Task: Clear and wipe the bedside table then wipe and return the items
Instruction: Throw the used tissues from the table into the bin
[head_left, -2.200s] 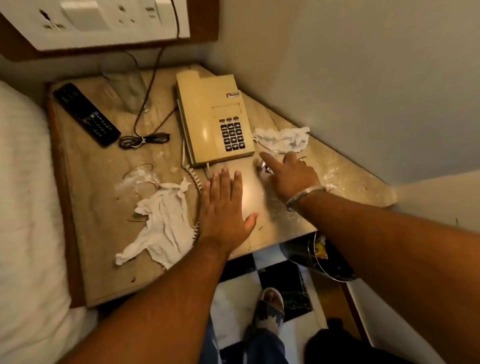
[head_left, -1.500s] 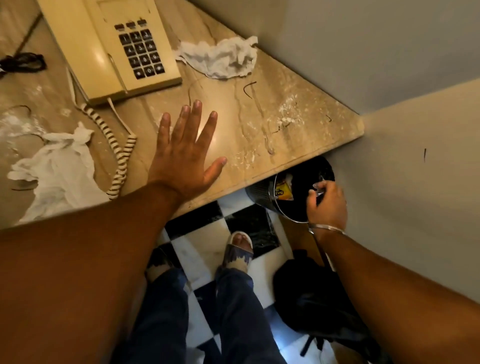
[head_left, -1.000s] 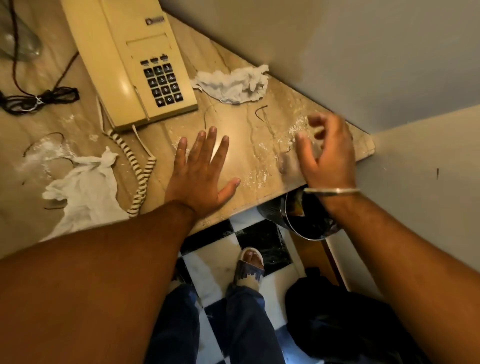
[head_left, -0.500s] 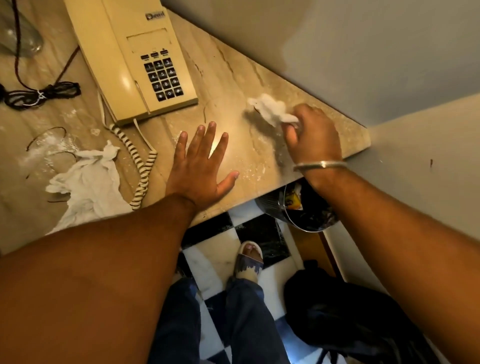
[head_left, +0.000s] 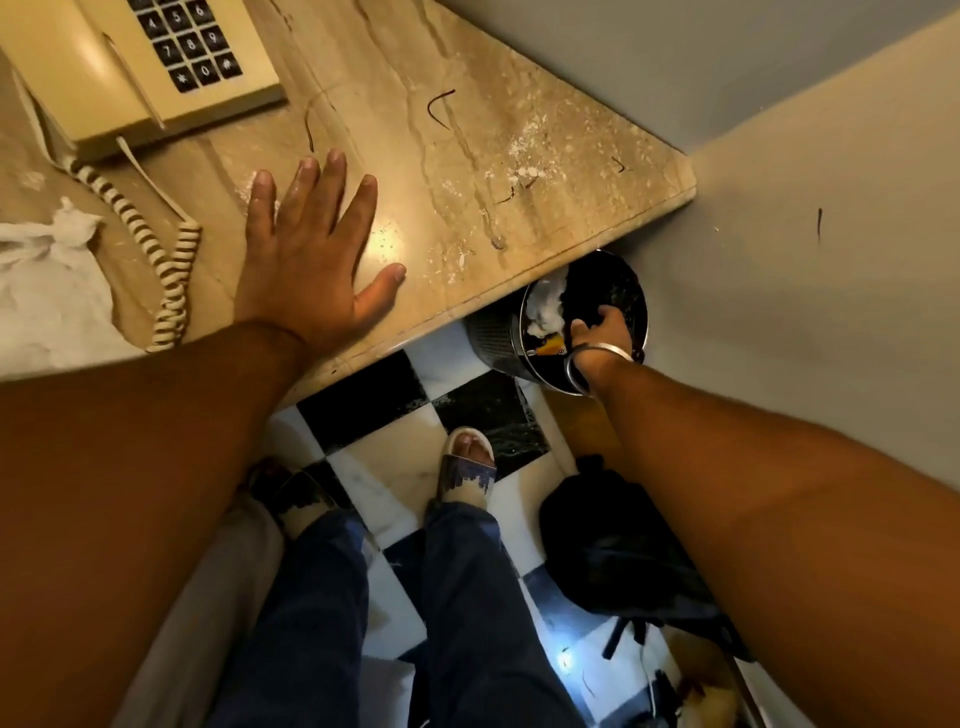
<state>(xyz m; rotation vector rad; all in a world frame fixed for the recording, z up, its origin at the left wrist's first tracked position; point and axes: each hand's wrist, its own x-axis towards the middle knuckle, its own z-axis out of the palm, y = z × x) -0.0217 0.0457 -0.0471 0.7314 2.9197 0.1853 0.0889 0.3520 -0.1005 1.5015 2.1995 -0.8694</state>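
1. the desk (head_left: 467, 130) runs from the upper left to a corner against the wall; its marble top carries white powder, crumbs and a few dark hair-like strands near that corner, so wiping is not yet done.
2. the right hand (head_left: 602, 327) reaches into the waste bin (head_left: 493, 338) on the floor under the desk edge, fingers loose beside a crumpled white tissue (head_left: 543, 309) lying inside; whether it touches the tissue i cannot tell.
3. the left hand (head_left: 311, 260) lies flat and spread on the desk, holding nothing, just right of the coiled cord (head_left: 166, 260).
4. risk: the bin sits partly under the overhang, so a wrist lifted fast could knock the stone edge or tip the bin.
5. risk: the left hand, if it slides left, could snag the cord and drag the telephone (head_left: 135, 62) toward the edge.
6. risk: the loose powder may be swept onto the checkered floor (head_left: 374, 410) rather than gathered.
7. a second white tissue (head_left: 47, 270) waits on the desk at far left.
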